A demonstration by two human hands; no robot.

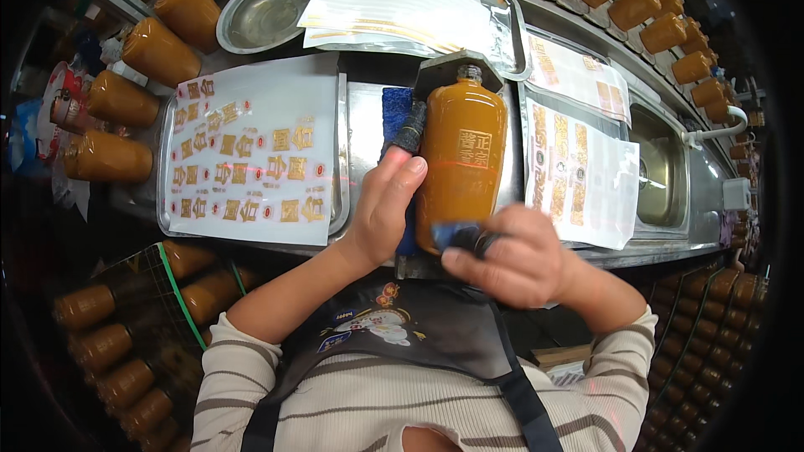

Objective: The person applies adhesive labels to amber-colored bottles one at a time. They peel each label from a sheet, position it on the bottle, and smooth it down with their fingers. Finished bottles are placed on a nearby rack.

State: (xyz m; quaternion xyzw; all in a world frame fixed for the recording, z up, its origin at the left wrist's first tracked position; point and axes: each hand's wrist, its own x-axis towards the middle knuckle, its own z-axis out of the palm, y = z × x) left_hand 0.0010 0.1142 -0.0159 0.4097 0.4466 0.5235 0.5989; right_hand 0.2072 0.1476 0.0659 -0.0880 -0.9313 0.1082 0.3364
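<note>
A glossy amber-brown bottle (465, 188) with a gold character decal on its front lies before me, neck pointing away. Its neck end meets a dark angular holder (440, 75). My left hand (389, 201) grips the bottle's left side, with a black wrap on one finger. Pinched in my right hand (515, 255) is a small blue flat piece (456, 234), like a scraper, held against the bottle's lower end; motion blurs it. That hand also wears a black finger wrap. A blue cloth (395, 109) lies beside the bottle, partly hidden.
Gold decal sheets lie on a left tray (339, 201) and a right sheet (578, 172). Behind are a stack of white sheets (394, 12) and a metal bowl (268, 8). A sink (657, 167) stands right. Brown bottles (109, 159) line the left and far sides, with more on racks below.
</note>
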